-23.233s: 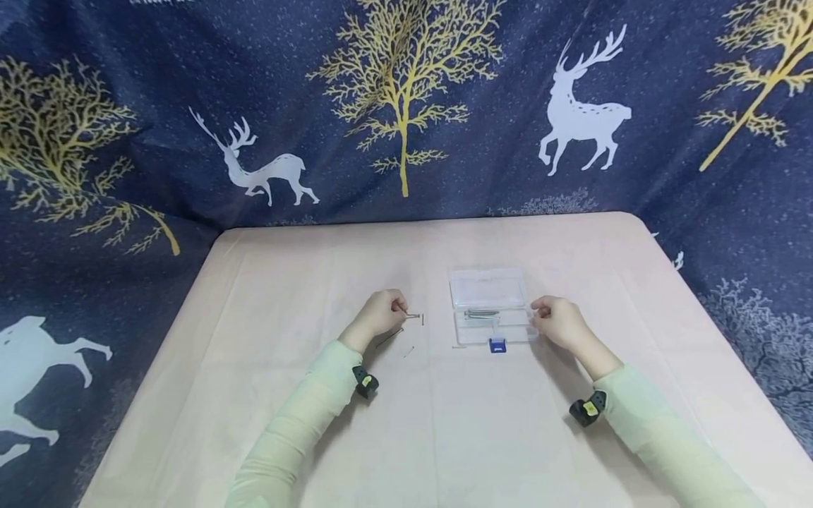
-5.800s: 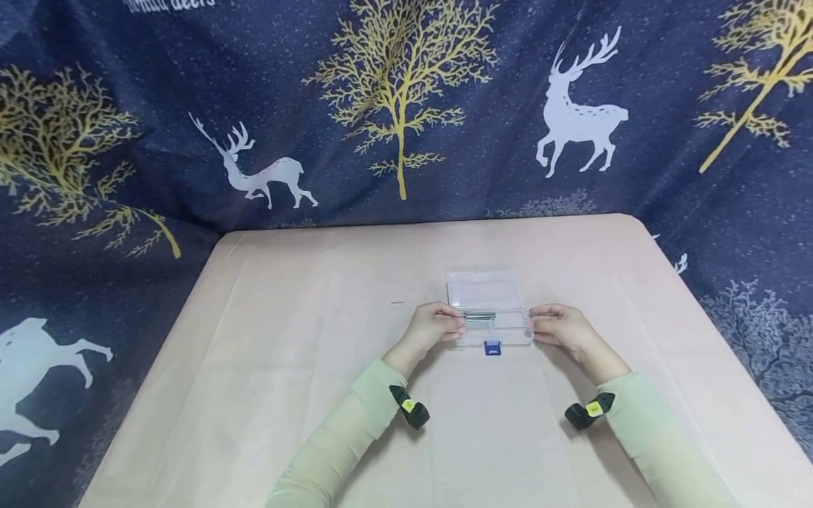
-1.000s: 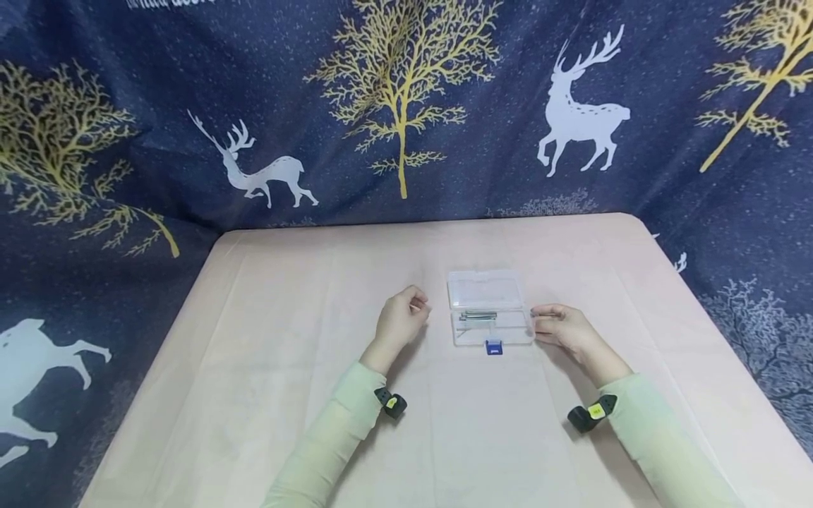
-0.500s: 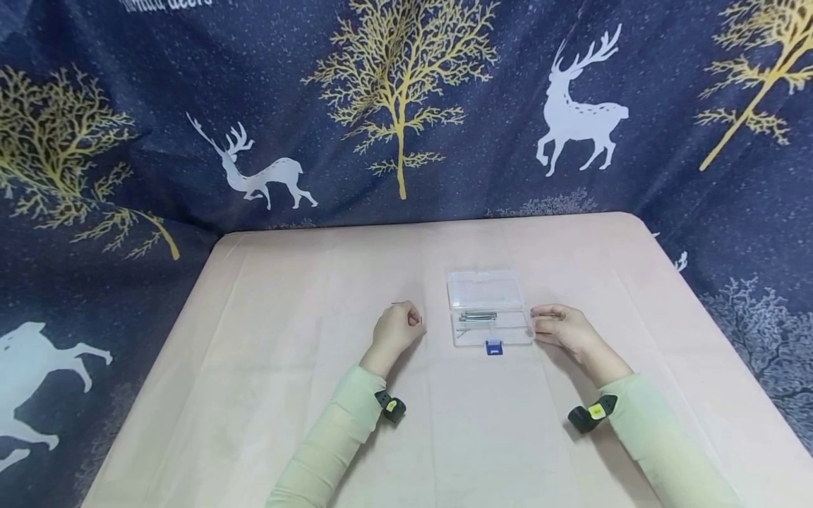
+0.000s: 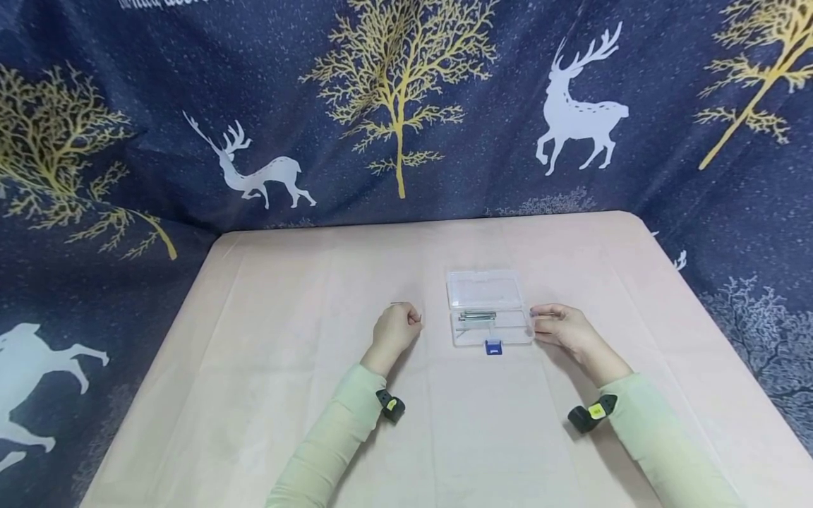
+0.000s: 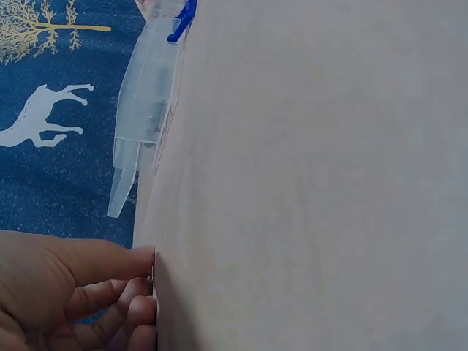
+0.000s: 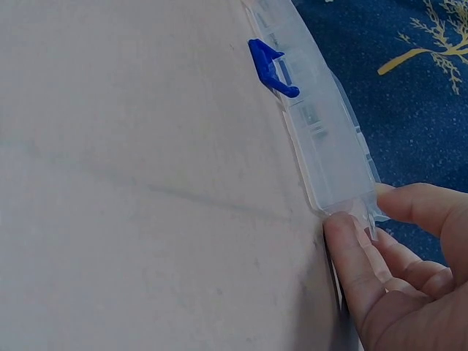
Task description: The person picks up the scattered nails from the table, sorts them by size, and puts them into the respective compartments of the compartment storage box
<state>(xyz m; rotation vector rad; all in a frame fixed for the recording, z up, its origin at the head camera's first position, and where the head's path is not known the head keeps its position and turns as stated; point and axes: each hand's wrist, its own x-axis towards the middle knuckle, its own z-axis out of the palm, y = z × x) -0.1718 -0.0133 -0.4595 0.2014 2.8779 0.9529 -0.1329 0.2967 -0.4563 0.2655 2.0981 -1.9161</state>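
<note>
A clear plastic storage box (image 5: pixel 513 337) with a blue latch (image 5: pixel 493 347) lies with its lid (image 5: pixel 484 289) raised at the back. Several long nails (image 5: pixel 478 316) fill its rear left compartment, and a smaller nail (image 5: pixel 464 329) lies in the front left one. My right hand (image 5: pixel 562 328) grips the box's right end, thumb at the near corner, a finger behind. Left of the box, my left hand (image 5: pixel 395 330) pinches a thin nail (image 6: pixel 153 272) at the tabletop, mostly covered by thumb and fingers. Just beyond its knuckles lies another thin nail (image 5: pixel 396 303).
The table (image 5: pixel 286 296) has a pale pink cover. Behind it hangs a dark blue cloth (image 5: pixel 470 155) printed with deer and trees. A small black camera is strapped to each wrist.
The left hand has come down and slightly left over the last second, to the tabletop. Since the older frames, nails have left the table and one appears in the front left compartment. The right hand stays.
</note>
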